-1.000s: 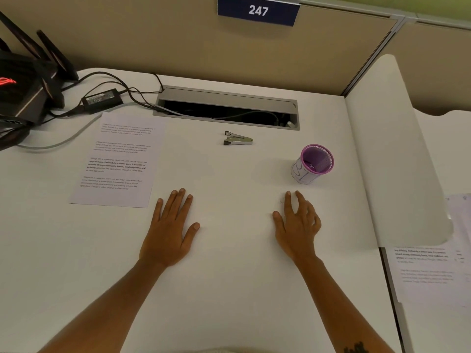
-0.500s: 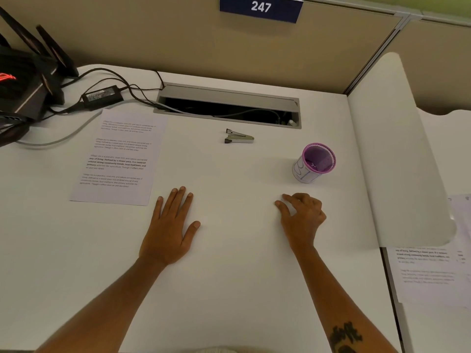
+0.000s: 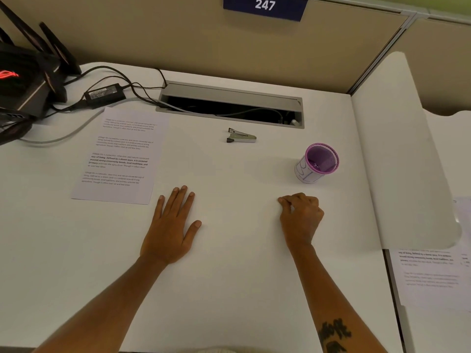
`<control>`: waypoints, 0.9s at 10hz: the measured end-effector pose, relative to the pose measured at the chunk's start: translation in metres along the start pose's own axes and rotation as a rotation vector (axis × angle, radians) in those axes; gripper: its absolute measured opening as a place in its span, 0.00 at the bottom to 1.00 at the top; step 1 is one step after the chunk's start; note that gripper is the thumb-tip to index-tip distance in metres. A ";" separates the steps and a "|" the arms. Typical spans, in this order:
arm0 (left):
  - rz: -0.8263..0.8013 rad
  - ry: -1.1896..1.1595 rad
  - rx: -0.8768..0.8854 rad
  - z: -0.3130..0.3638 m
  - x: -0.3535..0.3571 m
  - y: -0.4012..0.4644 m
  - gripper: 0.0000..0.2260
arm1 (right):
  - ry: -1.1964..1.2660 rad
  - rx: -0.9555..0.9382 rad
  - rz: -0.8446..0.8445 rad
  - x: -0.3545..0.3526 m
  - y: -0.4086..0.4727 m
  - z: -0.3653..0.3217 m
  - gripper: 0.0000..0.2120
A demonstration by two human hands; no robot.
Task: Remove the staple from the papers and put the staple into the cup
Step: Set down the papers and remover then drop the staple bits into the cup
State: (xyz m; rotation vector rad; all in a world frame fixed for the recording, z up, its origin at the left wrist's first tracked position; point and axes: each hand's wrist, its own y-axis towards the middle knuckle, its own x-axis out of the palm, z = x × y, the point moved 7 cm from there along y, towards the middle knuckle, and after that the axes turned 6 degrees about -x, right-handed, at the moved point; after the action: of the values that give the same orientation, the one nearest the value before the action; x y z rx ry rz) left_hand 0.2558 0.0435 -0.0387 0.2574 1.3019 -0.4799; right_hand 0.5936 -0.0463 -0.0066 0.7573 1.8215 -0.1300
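The printed papers (image 3: 122,154) lie flat on the white desk (image 3: 229,276) at the left; no staple is visible on them at this size. A small metal staple remover (image 3: 240,136) rests in the middle, near the cable slot. A purple mesh cup (image 3: 317,163) with a paper wrap stands at the right. My left hand (image 3: 170,225) lies flat on the desk with fingers apart, just right of the papers' near corner. Below the cup, my right hand (image 3: 300,216) rests on the desk with its fingers curled in and holds nothing.
A cable slot (image 3: 229,104) opens at the back of the desk. A black router (image 3: 23,80), a power adapter (image 3: 104,94) and cables crowd the back left. A white divider (image 3: 397,154) borders the right side, with more printed sheets (image 3: 430,271) beyond it.
My right hand has curled its fingers from spread flat into a loose fist. The left hand has stayed flat in place. The view has shifted slightly.
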 end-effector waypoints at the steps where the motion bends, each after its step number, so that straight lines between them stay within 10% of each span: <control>1: -0.004 0.003 -0.001 0.000 0.000 0.000 0.33 | -0.052 -0.034 -0.011 0.003 0.000 -0.006 0.05; 9: -0.004 -0.010 0.000 0.000 0.000 -0.001 0.33 | 0.142 0.050 0.008 -0.092 0.118 0.011 0.08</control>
State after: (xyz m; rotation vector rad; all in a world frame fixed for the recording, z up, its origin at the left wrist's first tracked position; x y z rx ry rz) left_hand 0.2553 0.0431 -0.0383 0.2527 1.2926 -0.4839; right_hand 0.6847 0.0020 0.1019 0.8265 1.9559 -0.1190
